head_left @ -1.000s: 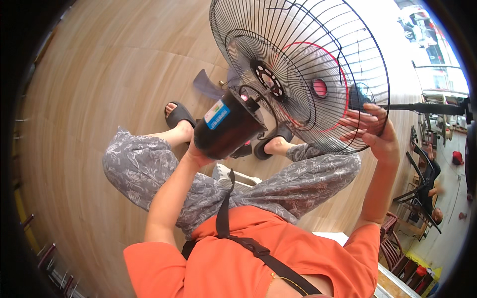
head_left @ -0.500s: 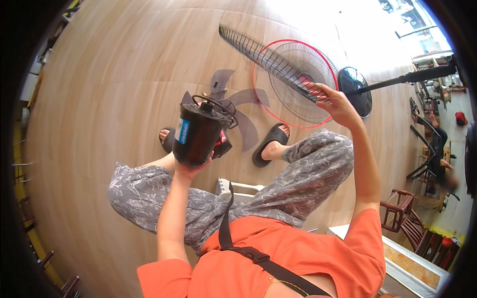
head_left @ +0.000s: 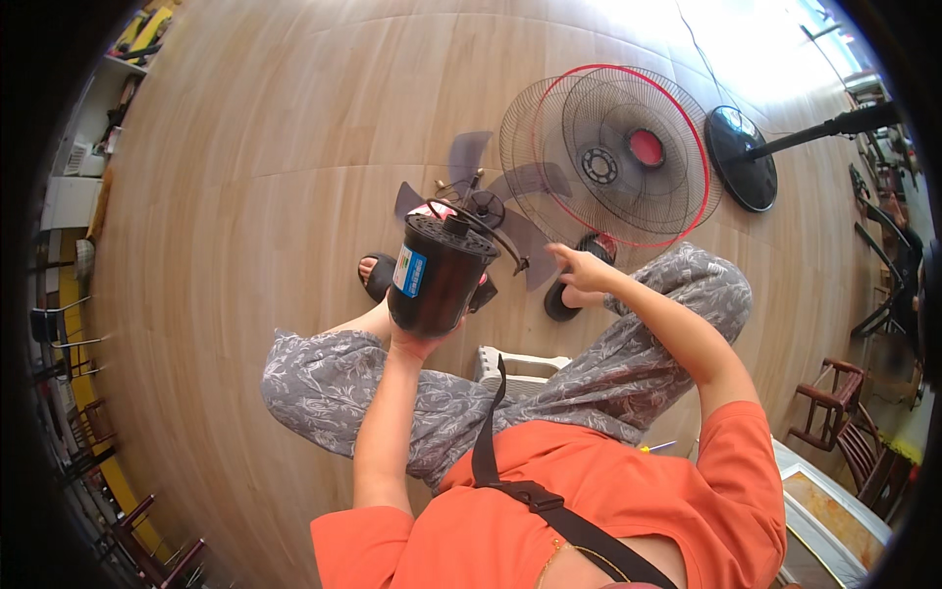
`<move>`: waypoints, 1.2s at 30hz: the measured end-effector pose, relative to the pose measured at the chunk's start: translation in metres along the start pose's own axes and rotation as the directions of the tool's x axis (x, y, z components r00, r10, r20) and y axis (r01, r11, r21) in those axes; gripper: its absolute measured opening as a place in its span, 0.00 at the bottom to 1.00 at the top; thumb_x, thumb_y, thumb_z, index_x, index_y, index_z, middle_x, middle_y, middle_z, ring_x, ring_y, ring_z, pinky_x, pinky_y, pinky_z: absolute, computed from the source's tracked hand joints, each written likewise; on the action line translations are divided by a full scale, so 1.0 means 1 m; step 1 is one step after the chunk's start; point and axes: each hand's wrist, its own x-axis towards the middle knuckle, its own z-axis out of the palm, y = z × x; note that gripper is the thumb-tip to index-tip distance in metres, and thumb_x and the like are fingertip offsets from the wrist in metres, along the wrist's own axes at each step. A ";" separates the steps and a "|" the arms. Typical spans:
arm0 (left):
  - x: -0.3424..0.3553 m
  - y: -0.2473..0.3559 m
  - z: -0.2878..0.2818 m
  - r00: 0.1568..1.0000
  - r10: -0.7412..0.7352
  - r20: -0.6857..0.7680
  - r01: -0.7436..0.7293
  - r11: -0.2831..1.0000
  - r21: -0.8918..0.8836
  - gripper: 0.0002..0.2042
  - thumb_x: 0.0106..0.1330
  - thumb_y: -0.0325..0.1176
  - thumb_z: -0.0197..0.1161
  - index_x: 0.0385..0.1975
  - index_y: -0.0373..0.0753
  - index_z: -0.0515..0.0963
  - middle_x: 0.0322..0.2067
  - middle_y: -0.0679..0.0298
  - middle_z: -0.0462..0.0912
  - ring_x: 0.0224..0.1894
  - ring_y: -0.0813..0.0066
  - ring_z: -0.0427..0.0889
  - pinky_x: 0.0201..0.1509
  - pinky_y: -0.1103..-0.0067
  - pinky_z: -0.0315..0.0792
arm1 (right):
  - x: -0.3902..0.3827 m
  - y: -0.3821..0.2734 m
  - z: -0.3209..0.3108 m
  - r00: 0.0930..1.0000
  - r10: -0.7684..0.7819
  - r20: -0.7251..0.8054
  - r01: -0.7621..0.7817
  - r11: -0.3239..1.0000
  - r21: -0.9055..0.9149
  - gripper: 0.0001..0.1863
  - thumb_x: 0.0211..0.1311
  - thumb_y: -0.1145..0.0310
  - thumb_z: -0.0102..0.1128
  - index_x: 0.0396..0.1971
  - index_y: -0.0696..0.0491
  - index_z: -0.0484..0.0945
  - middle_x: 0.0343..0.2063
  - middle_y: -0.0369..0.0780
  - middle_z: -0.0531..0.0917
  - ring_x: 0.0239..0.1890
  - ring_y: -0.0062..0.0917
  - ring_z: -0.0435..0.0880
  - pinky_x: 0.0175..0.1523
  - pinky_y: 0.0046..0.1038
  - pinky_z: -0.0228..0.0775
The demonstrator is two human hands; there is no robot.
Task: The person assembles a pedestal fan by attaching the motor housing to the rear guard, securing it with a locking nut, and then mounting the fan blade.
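Observation:
My left hand (head_left: 424,340) holds a black fan motor housing (head_left: 444,285) from below, tilted up, with a blue-and-white label on its side. A black cable (head_left: 496,231) loops from its top. Nearby, my right hand (head_left: 587,269) has its index finger stretched out and nothing visible in it. Just beyond those fingers lie a grey see-through fan blade (head_left: 530,180) and two round wire grilles. The plain dark grille (head_left: 520,123) rests partly over the red-rimmed grille (head_left: 703,162) on the floor.
A black round fan base (head_left: 741,162) with its pole (head_left: 810,138) stands at the far right. Under me is a low white stool (head_left: 520,363). A screwdriver (head_left: 659,448) lies by my right thigh. Wooden chairs (head_left: 829,402) stand to the right, and shelving lines the left.
The dark wire grille, upright at my right hand before, now lies flat over the red-rimmed one. My right hand has let it go and drawn back toward the motor. The view has shifted.

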 end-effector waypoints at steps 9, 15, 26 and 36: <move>-0.001 -0.006 0.020 0.982 0.068 -0.179 -0.051 0.994 0.097 0.36 0.52 0.64 0.47 0.58 0.48 0.61 0.57 0.60 0.64 0.54 0.55 0.67 0.51 0.59 0.65 | 0.025 -0.103 -0.057 0.910 -0.240 0.338 0.164 0.957 0.238 0.11 0.61 0.68 0.47 0.29 0.60 0.73 0.29 0.39 0.81 0.33 0.22 0.78 0.41 0.24 0.69; 0.002 -0.009 0.019 0.979 0.093 -0.183 -0.061 0.983 0.175 0.35 0.52 0.64 0.45 0.57 0.49 0.62 0.55 0.61 0.68 0.54 0.57 0.69 0.51 0.60 0.65 | 0.039 -0.103 -0.108 0.989 0.054 0.135 -0.126 0.786 0.605 0.15 0.64 0.62 0.44 0.29 0.59 0.73 0.30 0.38 0.79 0.32 0.22 0.79 0.38 0.25 0.74; -0.009 -0.007 -0.008 0.965 0.054 -0.257 -0.014 0.988 0.151 0.34 0.54 0.60 0.50 0.57 0.45 0.62 0.55 0.52 0.66 0.49 0.43 0.71 0.50 0.56 0.69 | 0.069 0.070 -0.024 0.768 0.530 -0.359 -0.554 0.832 0.043 0.31 0.52 0.53 0.58 0.53 0.52 0.61 0.53 0.48 0.67 0.54 0.42 0.66 0.55 0.38 0.60; -0.008 -0.012 -0.005 0.845 0.253 -0.472 -0.150 0.958 0.245 0.30 0.57 0.58 0.48 0.55 0.45 0.64 0.48 0.51 0.73 0.40 0.48 0.77 0.38 0.60 0.76 | 0.075 0.073 0.017 0.870 0.034 -0.492 -0.262 0.877 -0.402 0.25 0.50 0.75 0.48 0.52 0.44 0.66 0.47 0.40 0.73 0.46 0.35 0.72 0.44 0.32 0.69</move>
